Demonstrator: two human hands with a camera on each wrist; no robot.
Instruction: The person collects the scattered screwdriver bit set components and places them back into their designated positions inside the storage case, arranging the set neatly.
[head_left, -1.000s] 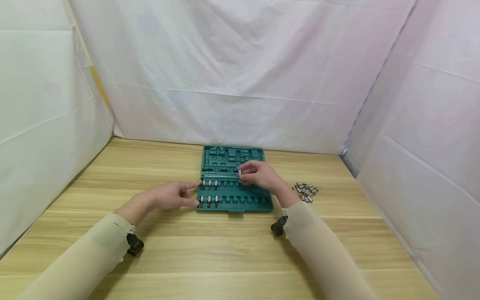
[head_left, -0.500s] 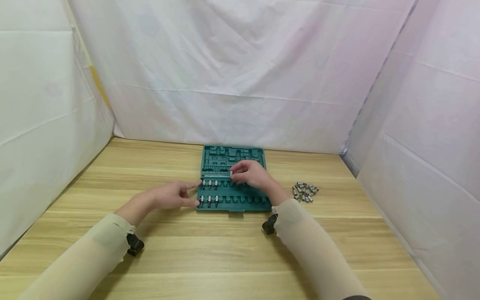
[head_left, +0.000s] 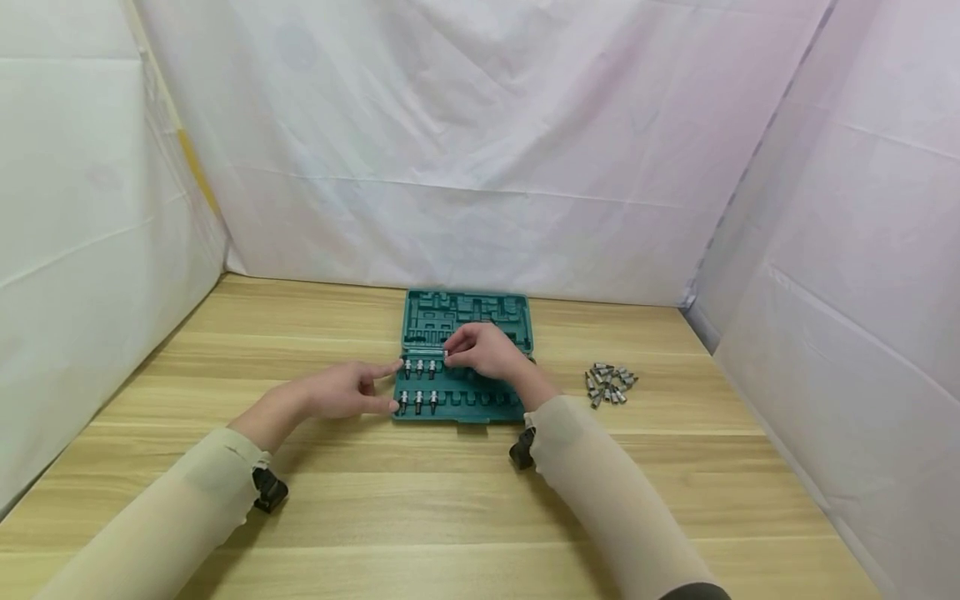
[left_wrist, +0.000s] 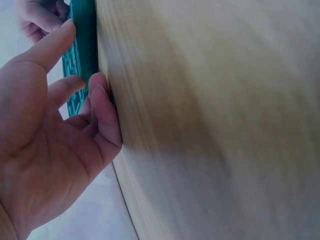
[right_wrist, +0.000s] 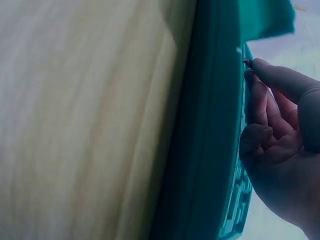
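A green plastic case [head_left: 480, 410] lies unfolded on the table, with metal bit sockets [head_left: 419, 367] in the left slots of two rows. My left hand [head_left: 343, 392] touches the case's left edge with thumb and forefinger spread apart. In the left wrist view, the other fingers of the left hand [left_wrist: 60, 135] are bent loosely beside the table. Over the upper row, my right hand [head_left: 487, 350] pinches a small bit socket [head_left: 446, 354] between thumb and fingertips. The right wrist view shows only the dark tip of that bit socket [right_wrist: 248, 63]. The right hand hides part of both rows.
A loose pile of bit sockets [head_left: 611, 383] lies on the wooden table [head_left: 420, 517], right of the case. The case's moulded lid [head_left: 427, 312] lies folded back on the far side. White sheets [head_left: 465, 150] hang behind and along both sides.
My right hand has moved left along the upper row with the bit socket, up to near the seated ones. The left hand has stayed in place at the case's edge.
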